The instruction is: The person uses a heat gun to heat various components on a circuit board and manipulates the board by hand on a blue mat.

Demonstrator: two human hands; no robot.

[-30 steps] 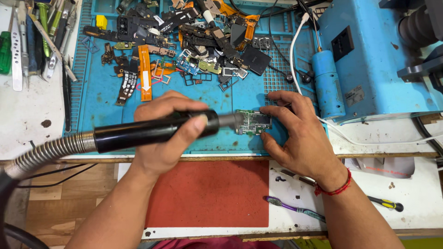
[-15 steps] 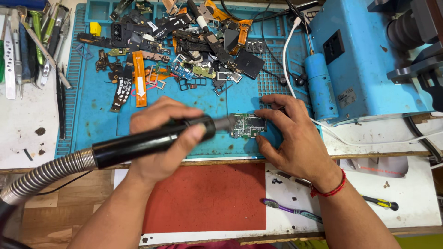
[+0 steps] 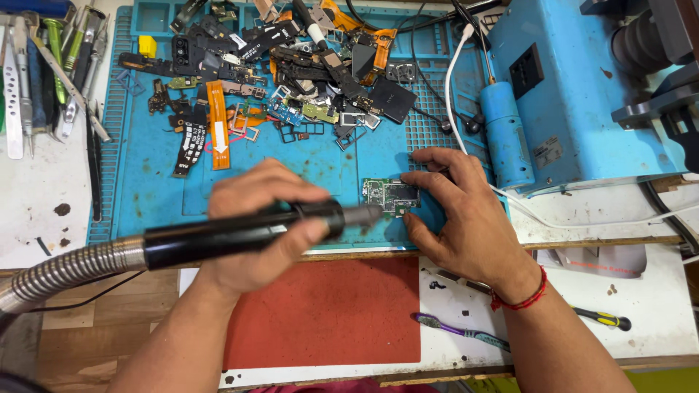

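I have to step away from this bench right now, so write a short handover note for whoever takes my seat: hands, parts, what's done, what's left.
Left hand: gripping the black hot-air handpiece on its metal hose, nozzle aimed at the small green circuit board.
Right hand: fingertips pressing the board flat on the blue work mat.
Spare flex cables and parts lie heaped at the mat's far edge; a purple toothbrush sits near the front edge.
Done: board positioned and held. Whether any part has come loose cannot be seen.
Left: work at the nozzle appears unfinished.
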